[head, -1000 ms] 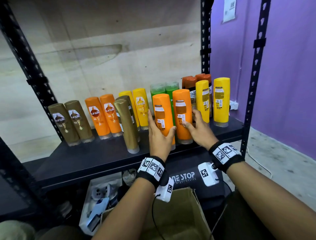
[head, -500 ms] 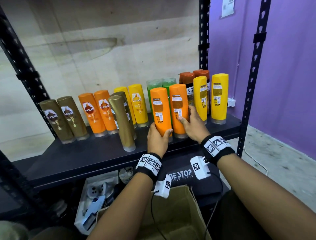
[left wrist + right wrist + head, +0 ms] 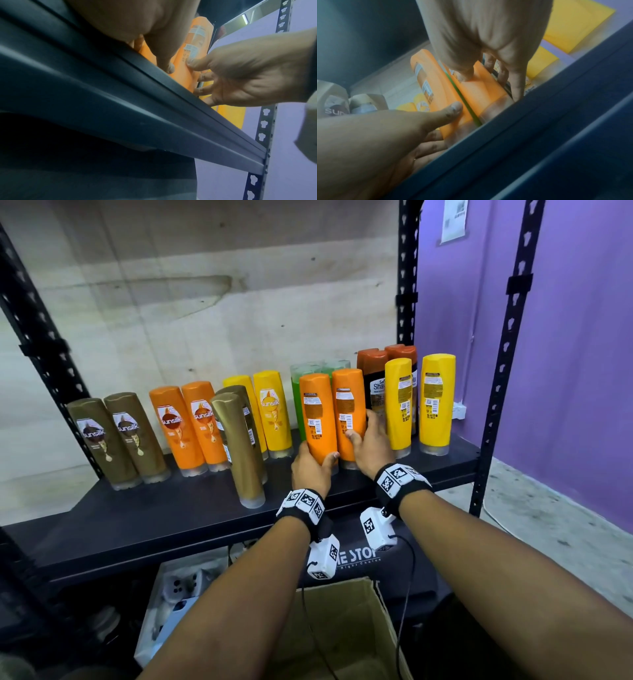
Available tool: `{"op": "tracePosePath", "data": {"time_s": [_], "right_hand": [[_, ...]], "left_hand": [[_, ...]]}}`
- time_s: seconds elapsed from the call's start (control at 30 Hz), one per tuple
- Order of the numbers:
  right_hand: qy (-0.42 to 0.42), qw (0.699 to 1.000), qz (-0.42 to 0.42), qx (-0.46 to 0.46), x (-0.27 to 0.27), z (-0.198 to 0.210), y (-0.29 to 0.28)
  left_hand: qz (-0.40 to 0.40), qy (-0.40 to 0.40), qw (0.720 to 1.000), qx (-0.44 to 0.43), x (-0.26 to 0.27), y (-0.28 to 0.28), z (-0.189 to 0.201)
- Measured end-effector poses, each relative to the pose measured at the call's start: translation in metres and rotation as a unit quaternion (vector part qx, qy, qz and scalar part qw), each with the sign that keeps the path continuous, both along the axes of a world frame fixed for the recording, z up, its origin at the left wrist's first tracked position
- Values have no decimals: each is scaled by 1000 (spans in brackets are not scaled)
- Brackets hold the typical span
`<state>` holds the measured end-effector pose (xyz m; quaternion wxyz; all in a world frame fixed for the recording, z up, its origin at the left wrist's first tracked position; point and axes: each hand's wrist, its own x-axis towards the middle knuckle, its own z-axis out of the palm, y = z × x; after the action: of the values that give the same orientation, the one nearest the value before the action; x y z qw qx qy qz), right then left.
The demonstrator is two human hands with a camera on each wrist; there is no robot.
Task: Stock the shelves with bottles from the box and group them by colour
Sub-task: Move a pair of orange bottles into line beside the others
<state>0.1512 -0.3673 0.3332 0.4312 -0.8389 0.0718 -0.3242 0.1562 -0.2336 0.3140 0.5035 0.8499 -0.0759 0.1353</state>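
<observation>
Left hand: the left hand gripped the lower part of the left orange plastic bottle with its back label facing out, thumb across the front, fingers wrapped behind.
Right hand: the right hand clasped the right orange plastic bottle, thumb on the label, fingers round its far side.
Orange pair: both stood touching side by side on the black metal shelf board, in front of the green translucent bottles.
Neighbours: two yellow plastic bottles stood right of the pair; a gold plastic bottle stood left of it.
Below the shelf: an open brown cardboard box.
</observation>
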Motion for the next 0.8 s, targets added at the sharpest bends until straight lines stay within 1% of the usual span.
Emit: {"op": "tracePosePath", "data": {"time_s": [0.2, 0.3, 0.43, 0.67, 0.8], "right_hand": [[-24, 1000, -12, -4, 4, -9, 4], [-3, 1000, -14, -2, 0, -18, 4], [35, 999, -25, -13, -7, -34, 2], [45, 998, -21, -26, -14, -33, 1], [40, 997, -27, -64, -22, -39, -2]], "left_hand": [[2, -1, 1000, 21, 1, 0, 0], [6, 1, 999, 49, -1, 0, 0], [4, -1, 998, 61, -4, 0, -1], [0, -9, 996, 86, -5, 3, -4], [4, -31, 996, 79, -9, 8, -7]]}}
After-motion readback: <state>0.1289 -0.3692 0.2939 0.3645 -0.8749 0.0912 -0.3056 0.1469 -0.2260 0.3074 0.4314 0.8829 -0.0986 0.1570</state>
